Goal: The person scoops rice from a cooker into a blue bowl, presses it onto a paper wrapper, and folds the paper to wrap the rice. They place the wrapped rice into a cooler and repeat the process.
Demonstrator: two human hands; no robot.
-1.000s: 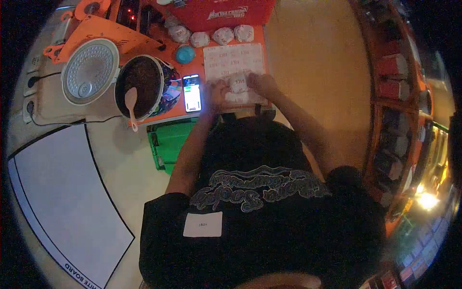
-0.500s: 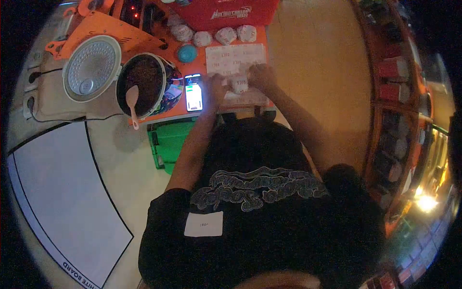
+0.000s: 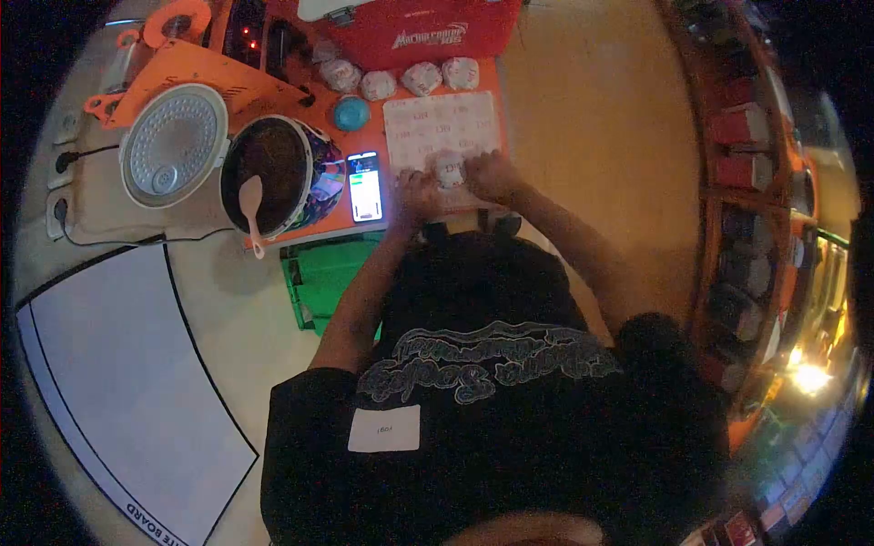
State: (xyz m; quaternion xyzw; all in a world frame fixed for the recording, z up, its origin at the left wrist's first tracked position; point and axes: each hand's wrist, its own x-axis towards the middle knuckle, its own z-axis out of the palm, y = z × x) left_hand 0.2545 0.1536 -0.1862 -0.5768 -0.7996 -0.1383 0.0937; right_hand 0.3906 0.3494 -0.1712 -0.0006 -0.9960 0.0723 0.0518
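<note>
A small bundle wrapped in printed white paper [image 3: 451, 170] lies near the table's front edge, between my two hands. My left hand [image 3: 417, 195] is at its left side with the fingers curled in. Against its right side my right hand [image 3: 492, 176] presses, fingers bent and closed. Behind the bundle, sheets of the same printed wrapping paper [image 3: 437, 127] lie flat. Just left of my left hand is a lit phone [image 3: 365, 188]. My fingertips are dim and partly blurred.
Several wrapped bundles [image 3: 421, 78] line the back, before a red cooler box [image 3: 437, 36]. A blue round object [image 3: 351, 114] lies nearby. On the left an open rice cooker [image 3: 314, 182] holds dark food and a pink rice paddle [image 3: 250, 205]. A green stool [image 3: 332, 282] is below.
The bundle's paper is gathered in closer, and the loose paper in front of it is gone. My hands have come slightly toward me. The view has tilted a little.
</note>
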